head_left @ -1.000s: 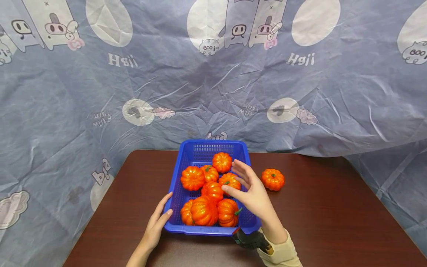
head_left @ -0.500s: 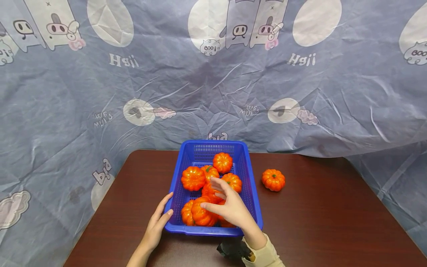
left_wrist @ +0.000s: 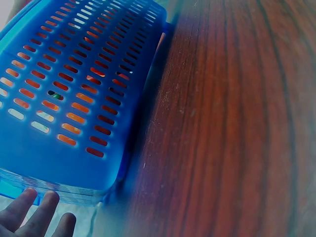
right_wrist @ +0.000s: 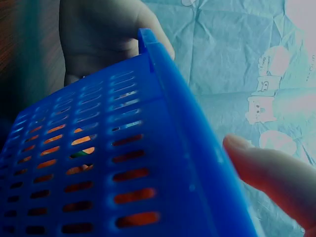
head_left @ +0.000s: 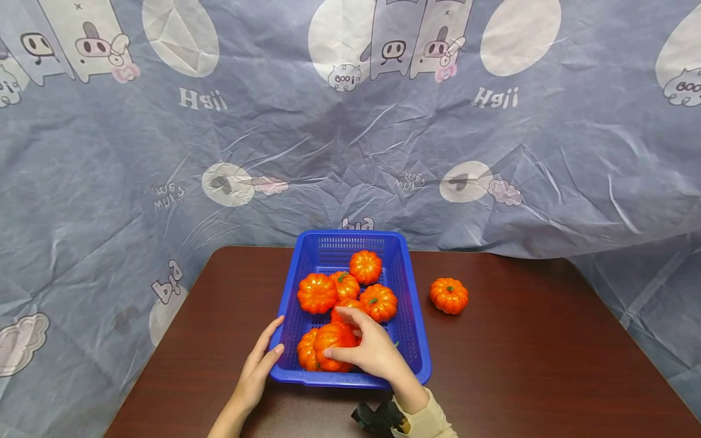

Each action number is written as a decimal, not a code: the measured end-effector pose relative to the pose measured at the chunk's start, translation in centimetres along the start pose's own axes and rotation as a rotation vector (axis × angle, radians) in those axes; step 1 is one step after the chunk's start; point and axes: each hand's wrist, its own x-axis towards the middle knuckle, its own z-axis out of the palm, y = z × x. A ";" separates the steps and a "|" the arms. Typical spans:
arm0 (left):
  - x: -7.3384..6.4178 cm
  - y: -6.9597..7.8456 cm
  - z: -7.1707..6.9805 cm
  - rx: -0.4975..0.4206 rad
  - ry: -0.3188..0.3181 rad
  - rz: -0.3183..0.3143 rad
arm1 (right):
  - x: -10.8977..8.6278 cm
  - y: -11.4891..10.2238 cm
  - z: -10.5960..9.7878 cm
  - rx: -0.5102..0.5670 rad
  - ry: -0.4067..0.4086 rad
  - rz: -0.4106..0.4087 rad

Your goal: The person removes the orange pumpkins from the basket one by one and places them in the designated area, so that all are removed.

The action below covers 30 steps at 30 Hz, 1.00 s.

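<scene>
Near the front of a blue plastic basket [head_left: 421, 340], my right hand [head_left: 378, 353] curls its thumb and fingers round a large glossy orange pumpkin [head_left: 334, 340]. This pumpkin leans over another pumpkin [head_left: 308, 350] at its left. My left hand [head_left: 253, 371] rests its thumb and a fingertip against the basket's left rim, fingers fairly straight. The left wrist view shows left fingers [left_wrist: 42, 212] beside the slotted basket wall [left_wrist: 74, 158]. In the right wrist view, the right thumb [right_wrist: 266, 168] appears beyond the rim. Part of the basket's front right is hidden behind the right hand.
Several more pumpkins [head_left: 317, 293] lie in the basket's middle and back. One pumpkin [head_left: 449, 295] sits outside, to the right, on the dark brown table [head_left: 526, 353]. A grey-blue printed cloth [head_left: 350, 134] hangs behind the table. A black wrist device [head_left: 378, 417] is at the right sleeve.
My right hand has moved left and toward me, from above the basket's right side onto the large front pumpkin, and its fingers have closed round it. The left hand stays at the rim.
</scene>
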 end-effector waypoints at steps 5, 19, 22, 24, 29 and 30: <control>0.0 0.0 0.0 0.002 -0.003 0.002 | -0.2 0.0 0.0 -0.145 -0.025 0.023; 0.0 0.0 0.0 -0.015 -0.024 0.009 | -0.4 -0.3 -0.6 -0.082 0.000 0.020; 0.0 -0.1 -0.1 -0.010 -0.024 0.008 | -0.4 -0.6 -1.0 -0.006 -0.002 0.035; 0.0 -0.1 -0.1 0.001 -0.027 0.012 | -0.5 -0.7 -1.4 0.039 0.003 0.048; 0.0 -0.2 -0.3 0.017 -0.039 0.018 | -0.8 -1.1 -2.3 0.115 0.021 0.059; 0.0 -0.2 -0.3 0.018 -0.039 0.018 | -0.8 -1.2 -2.5 0.118 0.026 0.058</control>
